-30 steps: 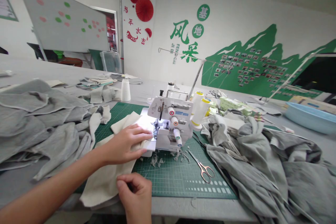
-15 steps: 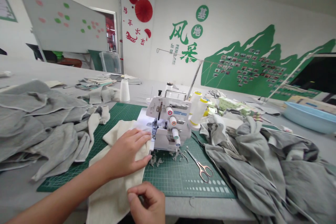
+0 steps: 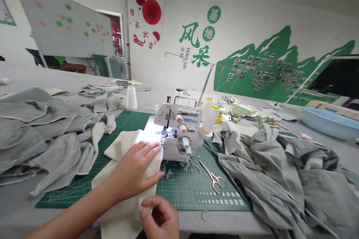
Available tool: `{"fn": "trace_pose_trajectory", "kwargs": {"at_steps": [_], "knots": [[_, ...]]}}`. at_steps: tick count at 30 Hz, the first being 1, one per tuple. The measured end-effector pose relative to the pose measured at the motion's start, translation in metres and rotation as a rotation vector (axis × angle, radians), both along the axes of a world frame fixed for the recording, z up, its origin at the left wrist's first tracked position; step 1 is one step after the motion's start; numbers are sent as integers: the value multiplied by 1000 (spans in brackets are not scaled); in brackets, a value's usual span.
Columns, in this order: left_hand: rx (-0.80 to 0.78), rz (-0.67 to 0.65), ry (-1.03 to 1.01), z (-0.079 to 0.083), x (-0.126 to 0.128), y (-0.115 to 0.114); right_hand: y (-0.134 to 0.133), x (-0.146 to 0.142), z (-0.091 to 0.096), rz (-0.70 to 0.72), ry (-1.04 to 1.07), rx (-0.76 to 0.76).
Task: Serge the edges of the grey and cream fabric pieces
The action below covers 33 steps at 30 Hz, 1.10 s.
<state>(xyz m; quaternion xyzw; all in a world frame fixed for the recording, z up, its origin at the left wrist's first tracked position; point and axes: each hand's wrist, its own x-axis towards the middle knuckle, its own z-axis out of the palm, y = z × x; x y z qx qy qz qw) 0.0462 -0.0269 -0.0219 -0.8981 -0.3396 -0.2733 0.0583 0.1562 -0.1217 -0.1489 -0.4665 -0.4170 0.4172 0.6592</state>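
My left hand (image 3: 137,170) lies flat, fingers stretched out, on a cream fabric piece (image 3: 123,145) and presses it against the bed of a small white overlock sewing machine (image 3: 179,130). My right hand (image 3: 159,218) is at the table's near edge, fingers pinched on the lower edge of the same cream fabric. The fabric runs from the machine's needle area down over the green cutting mat (image 3: 190,190) and off the table edge.
Scissors (image 3: 214,177) lie on the mat right of the machine, with fabric trimmings in front of it. Piles of grey fabric (image 3: 42,134) sit left and grey fabric (image 3: 280,171) right. Thread cones (image 3: 209,117) stand beside the machine; a blue basin (image 3: 328,123) is far right.
The cream fabric has shifted left and toward me. My left hand slid back along it; my right hand moved right and nearer along the lower edge.
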Motion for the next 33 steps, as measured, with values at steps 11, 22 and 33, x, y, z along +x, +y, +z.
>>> {"fn": "trace_pose_trajectory", "kwargs": {"at_steps": [11,22,33], "knots": [[-3,42,51,-2,-6,7,6,-8,-11,31,111,-59],[68,-8,-3,-17,-19,-23,5,-7,-11,63,-27,13],[46,38,-57,-25,-9,-21,-1,2,-9,35,-259,108]]}}
